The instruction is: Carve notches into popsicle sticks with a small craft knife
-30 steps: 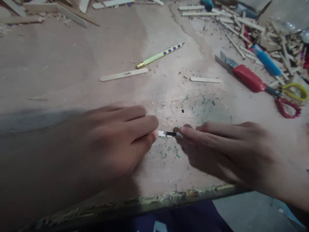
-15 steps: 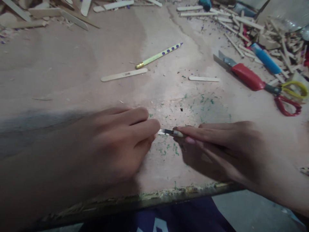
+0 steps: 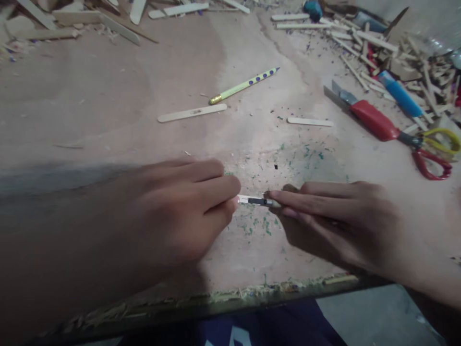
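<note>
Near the table's front edge my left hand (image 3: 187,206) is closed, its fingertips pinching a small pale piece (image 3: 243,198) that is mostly hidden. From the right, my right hand (image 3: 334,211) grips a thin tool with a dark, metal-collared tip (image 3: 260,201). That tip touches or overlaps the pale piece between the two hands; which of the two is unclear. Green shavings (image 3: 266,225) lie scattered under and around the fingers. Beyond the hands are a flat wooden stick (image 3: 192,113), a yellow-green pencil (image 3: 245,86) with purple dots, and a shorter stick (image 3: 309,122).
Red-sheathed scissors (image 3: 374,120) with yellow and red handles and a blue marker-like object (image 3: 400,93) lie at the right. Heaps of wooden sticks (image 3: 356,43) fill the back right, with more scraps (image 3: 79,19) back left. Wood debris lines the front edge (image 3: 252,294).
My right hand has shifted slightly right, and more of the pale piece and dark tip shows between the hands. The view has moved a little, shifting the table items rightward.
</note>
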A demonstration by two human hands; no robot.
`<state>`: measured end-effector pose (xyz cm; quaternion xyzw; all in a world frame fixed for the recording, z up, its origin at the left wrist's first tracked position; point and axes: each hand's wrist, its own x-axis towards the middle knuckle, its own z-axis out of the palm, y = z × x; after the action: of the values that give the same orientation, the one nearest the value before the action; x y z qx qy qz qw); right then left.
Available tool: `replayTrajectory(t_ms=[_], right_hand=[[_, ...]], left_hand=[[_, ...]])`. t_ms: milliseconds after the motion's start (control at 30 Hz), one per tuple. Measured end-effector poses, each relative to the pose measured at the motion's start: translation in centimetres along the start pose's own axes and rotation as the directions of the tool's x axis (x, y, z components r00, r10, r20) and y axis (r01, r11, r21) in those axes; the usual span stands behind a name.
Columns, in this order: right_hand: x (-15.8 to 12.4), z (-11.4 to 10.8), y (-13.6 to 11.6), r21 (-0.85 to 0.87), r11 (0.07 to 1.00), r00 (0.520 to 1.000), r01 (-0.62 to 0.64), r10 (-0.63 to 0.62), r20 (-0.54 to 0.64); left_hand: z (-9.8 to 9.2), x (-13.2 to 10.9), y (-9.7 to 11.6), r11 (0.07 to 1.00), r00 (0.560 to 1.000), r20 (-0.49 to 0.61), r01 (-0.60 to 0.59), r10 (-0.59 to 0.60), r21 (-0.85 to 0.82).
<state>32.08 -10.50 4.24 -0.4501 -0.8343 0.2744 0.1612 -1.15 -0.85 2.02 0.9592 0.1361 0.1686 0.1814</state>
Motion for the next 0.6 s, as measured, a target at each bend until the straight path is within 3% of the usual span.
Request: replayTrajectory(t_ms=[300,467,600], right_hand=[[-2.7,-1.2,0.7,0.004,0.998,0.998,-0.060,0.060,0.012],[-0.8,-1.9,0.3,0.004,0.998,0.998,-0.070,0.070,-0.005],[0.3,-2.0,0.0,0.062,0.998,0.999,0.019,-0.022,0.048]], left_hand=[[1.1,-0.2,0.1,0.996,0.996,-0.012,0.092,-0.092,-0.013],[0.9,-0.5,-0.3,0.985,0.990,-0.014,0.139,-0.141,-0.107],[1.7,-0.8,0.1,0.979,0.987,-0.030,0.152,-0.158,-0.137]])
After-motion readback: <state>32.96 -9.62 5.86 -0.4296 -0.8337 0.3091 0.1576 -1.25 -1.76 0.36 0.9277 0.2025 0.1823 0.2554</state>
